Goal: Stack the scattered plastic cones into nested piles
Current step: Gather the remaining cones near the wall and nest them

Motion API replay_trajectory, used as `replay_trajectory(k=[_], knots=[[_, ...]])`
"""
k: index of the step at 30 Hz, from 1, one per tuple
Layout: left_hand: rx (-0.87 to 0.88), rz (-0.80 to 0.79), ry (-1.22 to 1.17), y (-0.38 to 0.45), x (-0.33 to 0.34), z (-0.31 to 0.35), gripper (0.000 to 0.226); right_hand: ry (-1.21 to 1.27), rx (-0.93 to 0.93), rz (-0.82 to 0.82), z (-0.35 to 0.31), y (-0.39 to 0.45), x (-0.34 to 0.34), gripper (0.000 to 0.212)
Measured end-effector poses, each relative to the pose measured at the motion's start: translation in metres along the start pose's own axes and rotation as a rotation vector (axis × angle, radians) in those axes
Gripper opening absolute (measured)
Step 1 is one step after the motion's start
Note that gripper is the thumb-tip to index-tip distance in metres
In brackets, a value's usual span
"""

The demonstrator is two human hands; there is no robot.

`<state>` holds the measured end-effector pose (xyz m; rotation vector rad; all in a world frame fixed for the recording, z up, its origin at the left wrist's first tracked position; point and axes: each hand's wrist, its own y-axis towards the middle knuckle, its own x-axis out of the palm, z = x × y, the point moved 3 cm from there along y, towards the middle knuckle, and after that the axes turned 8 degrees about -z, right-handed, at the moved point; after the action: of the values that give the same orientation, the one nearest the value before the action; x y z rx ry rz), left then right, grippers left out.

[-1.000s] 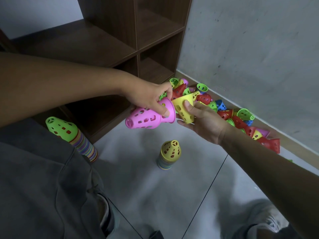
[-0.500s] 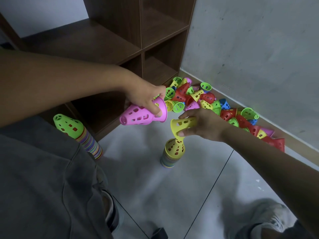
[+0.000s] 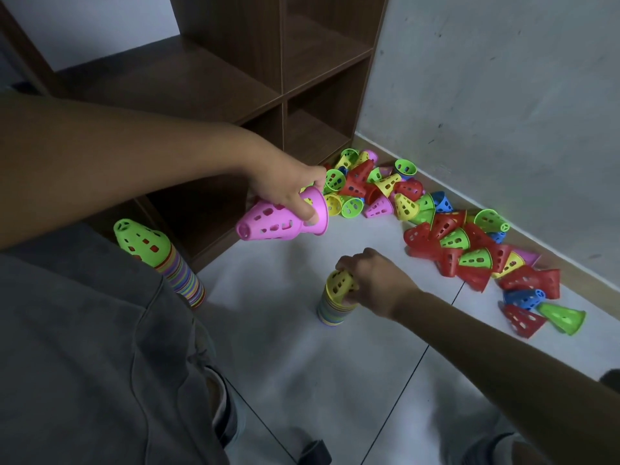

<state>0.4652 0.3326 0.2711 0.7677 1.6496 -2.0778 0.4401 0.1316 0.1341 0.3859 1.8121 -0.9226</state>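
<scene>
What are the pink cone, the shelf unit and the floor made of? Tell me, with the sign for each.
Pink cone: likely moulded plastic; uniform colour, punched holes, slight sheen.
Shelf unit: seemingly wood or wood-look laminate; dark brown grain.
Floor: probably glazed tile; pale, glossy, thin dark joint lines.

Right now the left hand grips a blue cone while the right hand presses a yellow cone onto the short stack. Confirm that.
Not quite: the head view shows the left hand gripping a pink cone, not blue. The right hand does hold the yellow cone on the short stack.
</scene>
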Motion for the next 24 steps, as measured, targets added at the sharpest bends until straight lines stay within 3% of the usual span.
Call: replay_trajectory(k=[7,15,20,24], knots=[[0.026,0.001,-0.029,0.000,0.000,0.002,0.045,0.268,-0.014,-0.094,0.006,-0.002,-0.030,0.090],[0.085,0.018,-0.145,0.002,-0.002,0.009,0.042,1.136,-0.119,-0.031,0.004,-0.010,-0.079,0.056],[0.156,0.029,-0.308,0.002,0.000,0.011,0.020,1.449,-0.137,-0.061,0.003,-0.012,-0.073,0.051],[0.204,0.058,-0.408,0.000,-0.003,0.014,0.019,1.724,-0.123,-0.013,0.002,-0.013,-0.071,0.038]])
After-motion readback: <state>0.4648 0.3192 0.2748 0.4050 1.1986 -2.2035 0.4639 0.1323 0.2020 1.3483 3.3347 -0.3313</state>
